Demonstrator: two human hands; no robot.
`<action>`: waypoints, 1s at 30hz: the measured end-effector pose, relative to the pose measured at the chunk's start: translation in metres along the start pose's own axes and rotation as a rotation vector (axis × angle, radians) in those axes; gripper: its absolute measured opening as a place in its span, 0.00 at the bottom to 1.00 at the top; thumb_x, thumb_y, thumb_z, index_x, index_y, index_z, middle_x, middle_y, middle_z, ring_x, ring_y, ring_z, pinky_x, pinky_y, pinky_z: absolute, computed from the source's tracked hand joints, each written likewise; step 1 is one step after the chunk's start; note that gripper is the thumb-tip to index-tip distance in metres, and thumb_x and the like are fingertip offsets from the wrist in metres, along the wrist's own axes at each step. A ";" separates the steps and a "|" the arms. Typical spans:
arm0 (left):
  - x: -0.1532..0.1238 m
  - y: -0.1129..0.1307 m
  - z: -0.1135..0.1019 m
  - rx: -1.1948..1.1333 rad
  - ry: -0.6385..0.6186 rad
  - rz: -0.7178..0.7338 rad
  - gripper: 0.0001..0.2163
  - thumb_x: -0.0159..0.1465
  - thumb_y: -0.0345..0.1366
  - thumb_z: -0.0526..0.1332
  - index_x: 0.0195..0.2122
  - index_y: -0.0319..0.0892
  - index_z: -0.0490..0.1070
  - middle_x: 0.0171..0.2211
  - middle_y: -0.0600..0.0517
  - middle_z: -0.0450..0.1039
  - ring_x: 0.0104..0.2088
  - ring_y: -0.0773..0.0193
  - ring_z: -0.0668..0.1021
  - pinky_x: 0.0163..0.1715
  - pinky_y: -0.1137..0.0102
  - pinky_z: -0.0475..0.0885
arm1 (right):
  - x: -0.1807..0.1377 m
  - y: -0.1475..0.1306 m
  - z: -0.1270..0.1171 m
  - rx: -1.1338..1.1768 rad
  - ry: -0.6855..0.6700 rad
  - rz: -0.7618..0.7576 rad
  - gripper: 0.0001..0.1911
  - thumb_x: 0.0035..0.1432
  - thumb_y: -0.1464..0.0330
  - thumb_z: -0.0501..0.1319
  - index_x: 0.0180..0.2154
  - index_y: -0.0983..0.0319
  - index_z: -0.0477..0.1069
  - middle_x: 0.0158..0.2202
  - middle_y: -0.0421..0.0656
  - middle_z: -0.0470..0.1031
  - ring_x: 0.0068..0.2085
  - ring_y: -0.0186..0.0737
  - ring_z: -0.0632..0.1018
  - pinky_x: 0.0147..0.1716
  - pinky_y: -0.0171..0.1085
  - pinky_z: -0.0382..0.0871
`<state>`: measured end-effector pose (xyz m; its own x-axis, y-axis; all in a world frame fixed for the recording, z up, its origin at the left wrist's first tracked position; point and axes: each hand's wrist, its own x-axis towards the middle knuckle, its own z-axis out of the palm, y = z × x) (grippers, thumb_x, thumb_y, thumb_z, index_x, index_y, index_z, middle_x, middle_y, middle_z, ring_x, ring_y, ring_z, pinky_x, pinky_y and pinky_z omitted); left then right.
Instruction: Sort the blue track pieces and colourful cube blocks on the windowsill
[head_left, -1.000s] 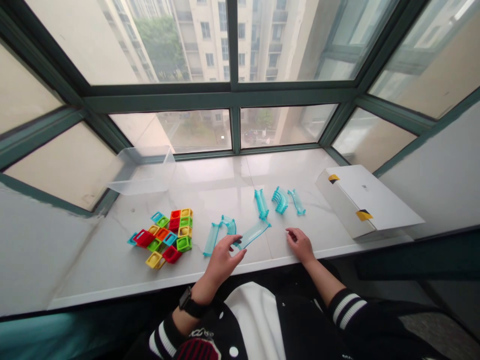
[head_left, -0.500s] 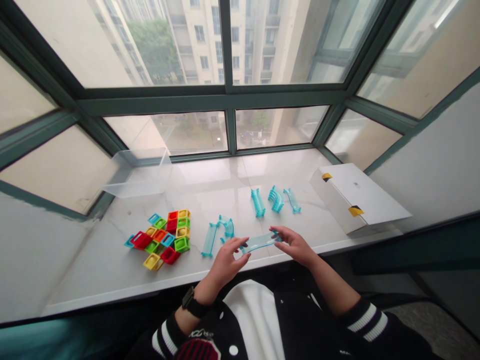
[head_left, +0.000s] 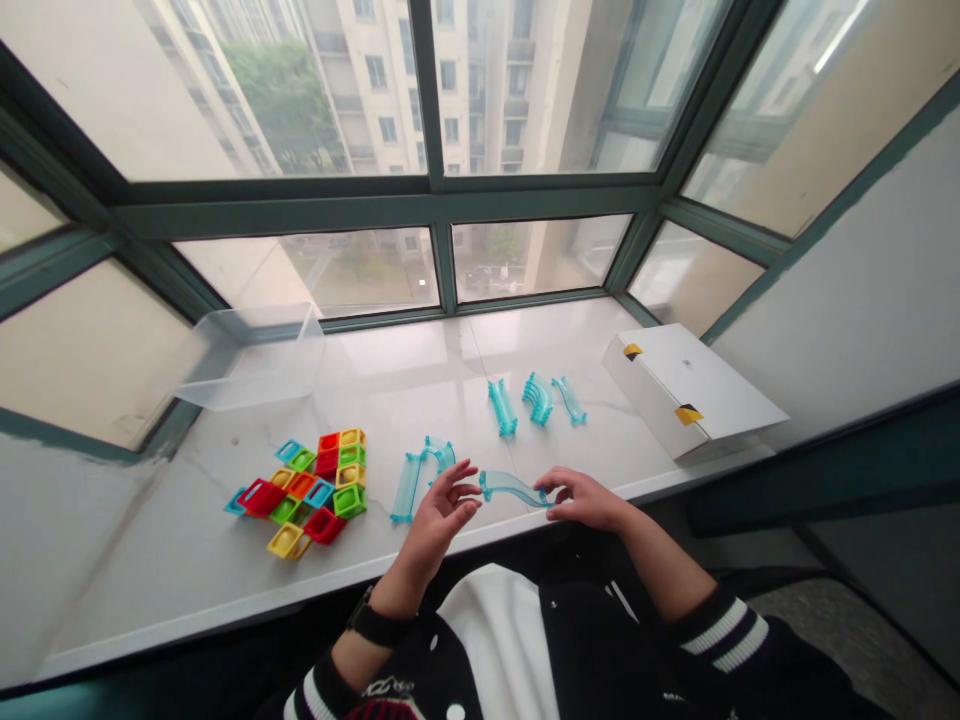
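At the tabletop's [head_left: 420, 380] near edge | one wavy blue track piece [head_left: 513, 488] is pinched by both hands, left hand [head_left: 437, 517] and right hand [head_left: 585, 497], one end each | nothing's joined yet, looks like | other track pieces [head_left: 536, 400] and coloured blocks [head_left: 307, 484] left loose

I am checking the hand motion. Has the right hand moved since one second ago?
Yes. The right hand went left, away from the white box, and now grips the wavy blue track piece near the left hand.
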<state>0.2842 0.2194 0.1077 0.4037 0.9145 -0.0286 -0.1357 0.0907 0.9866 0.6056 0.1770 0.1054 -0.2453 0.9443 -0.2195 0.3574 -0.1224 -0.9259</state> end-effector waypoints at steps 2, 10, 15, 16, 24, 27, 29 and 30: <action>0.001 -0.008 -0.002 -0.017 0.022 -0.029 0.28 0.66 0.50 0.68 0.65 0.51 0.68 0.63 0.42 0.72 0.48 0.58 0.81 0.51 0.56 0.81 | -0.002 0.006 -0.006 0.096 0.025 0.057 0.24 0.48 0.60 0.76 0.48 0.58 0.82 0.44 0.45 0.81 0.45 0.46 0.81 0.47 0.45 0.78; 0.023 -0.049 0.006 0.551 -0.313 0.175 0.16 0.72 0.45 0.61 0.58 0.49 0.75 0.57 0.43 0.75 0.60 0.52 0.76 0.65 0.51 0.71 | -0.015 0.026 -0.027 0.380 0.235 0.141 0.32 0.42 0.54 0.80 0.49 0.59 0.81 0.47 0.47 0.82 0.49 0.49 0.80 0.54 0.49 0.74; 0.034 -0.079 0.007 0.837 -0.473 0.372 0.20 0.70 0.36 0.60 0.63 0.49 0.71 0.63 0.43 0.71 0.65 0.49 0.72 0.68 0.48 0.69 | -0.027 0.037 -0.036 0.355 0.366 0.146 0.32 0.45 0.51 0.78 0.49 0.59 0.81 0.44 0.46 0.82 0.42 0.46 0.79 0.46 0.46 0.74; 0.034 -0.083 0.005 0.869 -0.487 0.395 0.20 0.70 0.35 0.60 0.63 0.49 0.70 0.64 0.43 0.71 0.66 0.49 0.71 0.68 0.48 0.68 | -0.028 0.040 -0.039 0.333 0.406 0.147 0.31 0.46 0.50 0.77 0.49 0.59 0.81 0.42 0.45 0.81 0.40 0.45 0.78 0.45 0.46 0.74; 0.029 -0.089 -0.009 1.013 -0.433 0.465 0.19 0.72 0.31 0.55 0.63 0.49 0.71 0.65 0.46 0.71 0.68 0.50 0.70 0.69 0.45 0.67 | -0.010 0.055 -0.074 0.021 0.882 0.216 0.32 0.49 0.47 0.72 0.49 0.61 0.78 0.35 0.44 0.78 0.37 0.45 0.77 0.41 0.44 0.73; 0.028 -0.087 -0.006 1.039 -0.416 0.470 0.18 0.73 0.31 0.55 0.62 0.49 0.72 0.65 0.46 0.72 0.67 0.50 0.71 0.68 0.45 0.69 | 0.013 0.057 -0.089 -0.148 0.989 0.217 0.32 0.50 0.45 0.71 0.48 0.61 0.78 0.40 0.46 0.79 0.37 0.45 0.78 0.42 0.44 0.73; 0.028 -0.085 -0.004 1.040 -0.412 0.467 0.18 0.73 0.31 0.55 0.61 0.49 0.73 0.64 0.46 0.73 0.66 0.51 0.72 0.68 0.46 0.70 | 0.031 0.059 -0.098 -0.250 1.036 0.191 0.31 0.51 0.45 0.70 0.47 0.61 0.78 0.44 0.48 0.78 0.36 0.43 0.77 0.44 0.44 0.73; 0.028 -0.084 -0.003 1.035 -0.407 0.466 0.18 0.73 0.31 0.55 0.60 0.49 0.73 0.64 0.47 0.73 0.66 0.51 0.72 0.68 0.46 0.70 | 0.041 0.060 -0.102 -0.291 1.050 0.180 0.31 0.51 0.45 0.70 0.47 0.61 0.78 0.45 0.49 0.77 0.35 0.42 0.77 0.45 0.44 0.73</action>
<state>0.3042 0.2387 0.0237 0.7900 0.5668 0.2338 0.3702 -0.7450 0.5549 0.7086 0.2395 0.0716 0.6694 0.7268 0.1540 0.5435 -0.3378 -0.7684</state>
